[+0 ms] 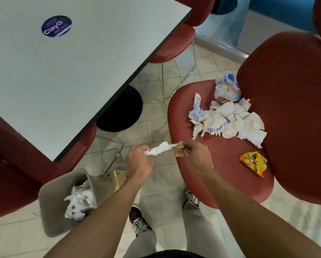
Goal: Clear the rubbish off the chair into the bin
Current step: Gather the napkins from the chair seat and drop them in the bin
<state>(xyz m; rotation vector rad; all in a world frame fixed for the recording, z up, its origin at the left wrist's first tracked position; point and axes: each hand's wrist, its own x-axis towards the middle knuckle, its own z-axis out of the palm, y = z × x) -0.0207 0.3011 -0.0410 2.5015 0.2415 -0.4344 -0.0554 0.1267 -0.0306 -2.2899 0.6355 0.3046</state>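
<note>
Your left hand (140, 161) grips a twisted white tissue (160, 148); your right hand (198, 157) pinches a brown scrap (179, 150) over the chair's (221, 164) front edge, the two pieces touching. On the seat lie crumpled white papers (230, 121), a clear printed bag (226, 89) and a yellow wrapper (253, 162), print unreadable. The bin (53, 202), lower left, holds paper. The table (63, 71) sticker (56, 26) reads "Clayg". Bare floor (156, 118) lies between chair and table.
</note>
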